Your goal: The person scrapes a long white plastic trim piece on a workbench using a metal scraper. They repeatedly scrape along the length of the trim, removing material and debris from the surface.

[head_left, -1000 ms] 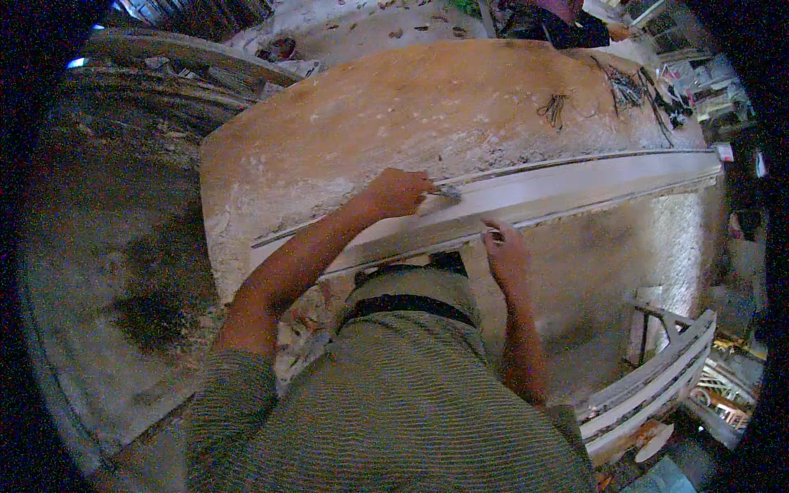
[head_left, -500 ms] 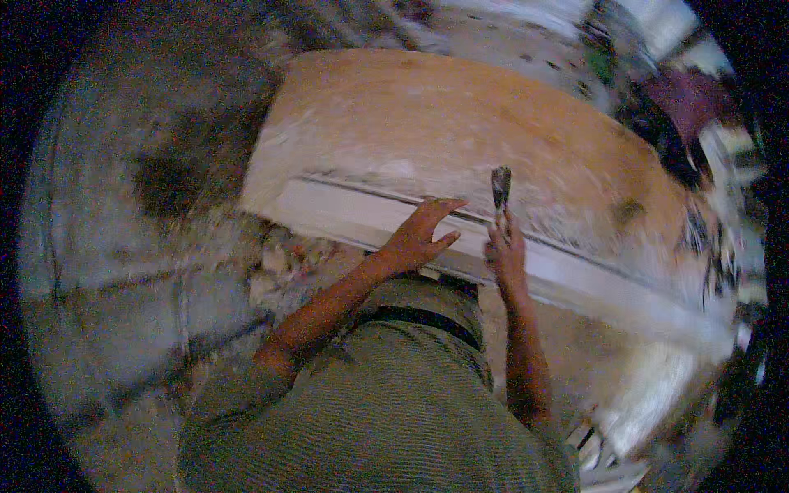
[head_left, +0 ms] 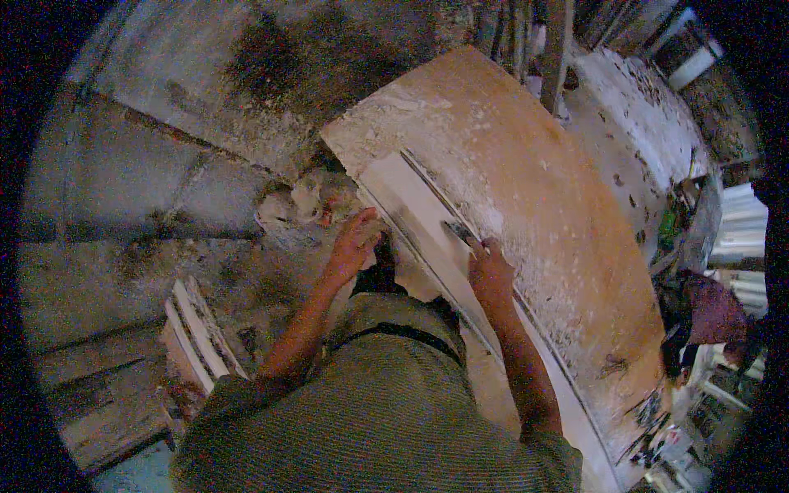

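My right hand (head_left: pixel 491 271) is closed round a small flat-tipped hand tool (head_left: pixel 460 233) with a dark end, whose exact kind is hard to make out. The tool's tip lies over a long pale board (head_left: pixel 427 215), which rests along the near edge of a wide orange-brown sheet (head_left: pixel 567 238). My left hand (head_left: pixel 352 246) hovers beside the board's near edge. Its fingers are loosely bent and appear to hold nothing. Dark narrow strips run along the board's long sides. Below the right hand, my forearm covers part of the board.
Pale dust and scraps lie over the sheet. A heap of pale shavings or crumpled scraps (head_left: pixel 308 197) sits left of the sheet's corner. White-edged wood strips (head_left: pixel 197 333) lean at the left. A wooden post (head_left: pixel 556 57) stands beyond the sheet; a maroon shape (head_left: pixel 717 308) is at the right.
The view has swung round, so the board now slants steeply. My left hand has drawn away from above the board to its near side. The tool's tip has tilted leftward over the board.
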The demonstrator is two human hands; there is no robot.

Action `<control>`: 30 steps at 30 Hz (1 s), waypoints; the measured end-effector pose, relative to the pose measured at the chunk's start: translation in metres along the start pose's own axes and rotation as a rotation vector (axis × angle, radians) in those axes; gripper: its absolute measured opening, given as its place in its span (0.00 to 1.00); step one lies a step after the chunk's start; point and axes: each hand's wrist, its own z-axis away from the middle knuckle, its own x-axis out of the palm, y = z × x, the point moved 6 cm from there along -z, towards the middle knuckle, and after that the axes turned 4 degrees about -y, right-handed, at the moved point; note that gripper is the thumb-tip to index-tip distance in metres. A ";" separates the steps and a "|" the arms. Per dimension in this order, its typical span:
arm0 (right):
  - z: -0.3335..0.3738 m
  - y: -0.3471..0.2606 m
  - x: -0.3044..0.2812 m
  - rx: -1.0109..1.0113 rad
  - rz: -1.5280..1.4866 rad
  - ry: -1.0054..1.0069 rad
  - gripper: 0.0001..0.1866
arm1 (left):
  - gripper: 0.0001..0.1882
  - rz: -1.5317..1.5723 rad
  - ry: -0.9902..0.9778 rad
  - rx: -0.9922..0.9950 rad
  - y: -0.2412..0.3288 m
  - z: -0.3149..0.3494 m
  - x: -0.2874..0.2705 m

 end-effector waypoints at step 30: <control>-0.273 -0.253 -0.092 -0.587 0.773 -0.378 0.10 | 0.41 -0.310 -0.495 0.115 -0.083 -0.078 -0.017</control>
